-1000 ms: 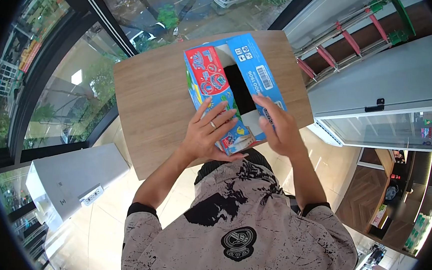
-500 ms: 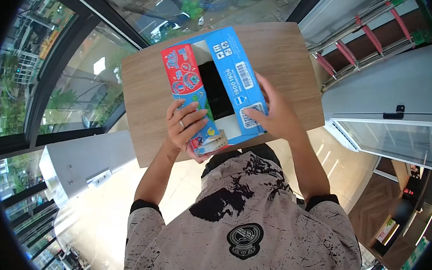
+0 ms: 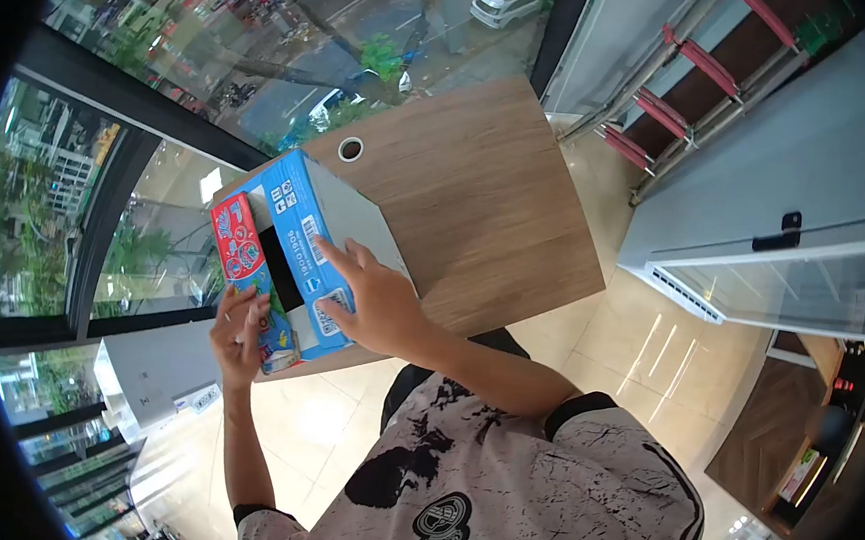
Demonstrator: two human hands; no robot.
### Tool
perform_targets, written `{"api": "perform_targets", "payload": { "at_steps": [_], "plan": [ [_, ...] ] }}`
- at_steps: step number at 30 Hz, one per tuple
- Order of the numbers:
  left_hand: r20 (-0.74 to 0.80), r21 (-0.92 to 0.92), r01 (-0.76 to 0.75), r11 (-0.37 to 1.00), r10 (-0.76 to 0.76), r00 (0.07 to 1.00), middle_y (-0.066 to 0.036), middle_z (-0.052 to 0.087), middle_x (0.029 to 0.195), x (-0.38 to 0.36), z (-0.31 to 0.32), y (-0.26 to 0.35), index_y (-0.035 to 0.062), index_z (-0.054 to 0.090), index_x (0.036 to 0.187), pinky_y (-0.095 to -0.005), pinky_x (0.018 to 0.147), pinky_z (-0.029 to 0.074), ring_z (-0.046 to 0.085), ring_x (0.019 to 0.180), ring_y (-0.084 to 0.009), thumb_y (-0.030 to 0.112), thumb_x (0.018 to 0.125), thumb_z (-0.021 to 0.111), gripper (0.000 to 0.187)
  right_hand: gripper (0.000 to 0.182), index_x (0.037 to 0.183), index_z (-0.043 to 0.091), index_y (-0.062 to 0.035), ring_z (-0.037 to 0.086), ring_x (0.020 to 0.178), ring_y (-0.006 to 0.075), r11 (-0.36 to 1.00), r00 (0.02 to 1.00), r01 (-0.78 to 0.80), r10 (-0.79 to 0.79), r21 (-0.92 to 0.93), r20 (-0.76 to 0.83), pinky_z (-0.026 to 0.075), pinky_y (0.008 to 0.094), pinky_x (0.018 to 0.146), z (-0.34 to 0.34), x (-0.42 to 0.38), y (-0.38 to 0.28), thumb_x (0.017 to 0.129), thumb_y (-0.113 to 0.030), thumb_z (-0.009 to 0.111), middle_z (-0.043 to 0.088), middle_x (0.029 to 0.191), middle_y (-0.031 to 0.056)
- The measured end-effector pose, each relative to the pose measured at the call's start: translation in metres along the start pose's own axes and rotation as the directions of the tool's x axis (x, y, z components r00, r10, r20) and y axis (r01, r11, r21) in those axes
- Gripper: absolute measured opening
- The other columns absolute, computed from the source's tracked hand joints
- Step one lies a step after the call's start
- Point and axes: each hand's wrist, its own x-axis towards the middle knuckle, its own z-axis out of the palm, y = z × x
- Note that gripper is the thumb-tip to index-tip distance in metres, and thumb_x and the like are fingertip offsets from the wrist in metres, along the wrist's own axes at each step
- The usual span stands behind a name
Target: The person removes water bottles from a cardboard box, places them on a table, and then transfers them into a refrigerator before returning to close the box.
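An open cardboard box [image 3: 322,197] stands at the left end of the wooden table [image 3: 498,194]. One of its flaps is red and printed with cartoons; the opposite one is blue with a barcode and a QR code. Between them shows a dark opening, its contents hidden. My left hand [image 3: 237,335] touches the lower part of the red printed flap, fingers bent and apart. On the blue flap and its edge lies my right hand [image 3: 382,305], fingers spread and thumb near the QR code.
A round cable hole [image 3: 351,149] pierces the tabletop behind the box. Windows line the far and left sides. A ladder with red rungs [image 3: 707,69] leans at the upper right beside a grey cabinet [image 3: 790,175]. A white cabinet [image 3: 154,381] stands at lower left.
The box has shifted left along the table, with both hands moving along with it. More tabletop and the cable hole now show. My view has turned, and my right hand's fingers have spread.
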Motion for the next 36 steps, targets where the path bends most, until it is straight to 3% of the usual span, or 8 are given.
{"api": "perform_targets", "payload": {
  "at_steps": [5,8,11,14,18,29,33,36],
  "plan": [
    [-0.080,0.127,0.047,0.991,-0.037,0.996,-0.009,0.066,0.077,0.023,0.006,0.009,0.0022,0.069,0.083,-0.0442,0.102,0.034,0.062,0.081,-0.0210,0.008,0.080,0.070,0.007,0.074,0.143,0.031,-0.0146,0.060,0.098,0.0448,0.998,0.998,0.032,-0.029,-0.050,0.047,0.052,0.0431,0.080,-0.006,0.004,-0.001,0.080,-0.030,0.066,0.046,0.124,0.0344],
    [-0.244,0.171,0.269,0.948,-0.223,0.944,-0.013,0.064,0.095,0.037,0.019,0.021,0.0031,0.066,0.100,-0.0406,0.101,0.035,0.060,0.086,-0.0238,0.014,0.071,0.079,0.033,0.073,0.142,0.032,-0.0110,0.060,0.097,0.0452,0.997,0.996,0.000,0.006,-0.075,0.086,0.052,0.0448,0.080,-0.007,0.007,-0.006,0.079,-0.029,0.067,0.048,0.123,0.0338],
    [-0.326,0.381,0.088,0.920,0.045,0.944,-0.012,0.061,0.108,0.047,0.026,0.005,0.0021,0.054,0.121,-0.0325,0.090,0.044,0.060,0.092,-0.0205,0.019,0.064,0.084,0.067,0.073,0.141,0.033,-0.0105,0.060,0.100,0.0428,0.996,0.996,-0.016,0.025,-0.092,0.089,0.051,0.0449,0.081,-0.013,0.008,-0.011,0.079,-0.028,0.067,0.049,0.123,0.0313],
    [-0.100,-0.306,0.291,0.907,-0.334,0.937,-0.012,0.054,0.116,0.056,0.024,0.000,-0.0021,0.046,0.126,-0.0310,0.088,0.044,0.054,0.102,-0.0212,0.013,0.059,0.083,0.078,0.069,0.139,0.038,-0.0117,0.059,0.102,0.0394,0.997,0.998,-0.024,0.028,-0.077,0.048,0.049,0.0444,0.084,-0.006,0.008,-0.006,0.079,-0.029,0.067,0.053,0.121,0.0256],
    [0.020,-0.347,0.348,0.871,-0.364,0.931,-0.004,0.062,0.081,0.062,0.019,0.007,0.0023,0.060,0.097,-0.0290,0.066,0.049,0.058,0.069,-0.0132,0.019,0.064,0.082,0.044,0.062,0.133,0.047,-0.0117,0.059,0.101,0.0368,0.984,1.000,0.029,-0.027,-0.177,0.012,0.048,0.0427,0.084,-0.007,0.017,0.000,0.078,-0.031,0.068,0.059,0.112,0.0214],
    [0.106,-0.354,0.410,0.841,-0.399,0.911,-0.011,0.064,0.095,0.069,0.024,-0.019,-0.0021,0.049,0.117,-0.0317,0.070,0.052,0.063,0.076,-0.0164,0.031,0.059,0.086,0.076,0.055,0.126,0.053,-0.0133,0.058,0.103,0.0370,0.982,0.971,-0.035,-0.010,-0.184,-0.240,0.046,0.0408,0.088,0.015,0.107,0.002,0.075,-0.026,0.071,0.061,0.108,0.0209],
    [-0.259,-0.303,0.308,0.902,-0.389,0.884,-0.017,0.065,0.100,0.111,0.052,-0.061,-0.0032,0.046,0.125,-0.0356,0.077,0.052,0.065,0.085,-0.0239,0.033,0.066,0.082,0.078,0.064,0.135,0.046,-0.0177,0.056,0.106,0.0380,0.924,0.990,-0.073,0.021,-0.376,-0.139,0.045,0.0410,0.090,0.014,0.100,0.003,0.077,-0.025,0.070,0.058,0.113,0.0222],
    [0.056,-0.441,0.465,0.767,-0.494,0.868,-0.018,0.065,0.099,0.130,0.037,-0.057,-0.0025,0.051,0.117,-0.0377,0.080,0.050,0.066,0.087,-0.0276,0.034,0.069,0.080,0.067,0.063,0.136,0.045,-0.0176,0.056,0.105,0.0378,0.923,0.990,-0.093,0.047,-0.373,-0.131,0.045,0.0413,0.089,0.010,0.101,-0.002,0.077,-0.024,0.069,0.058,0.113,0.0229]
  ]
}}
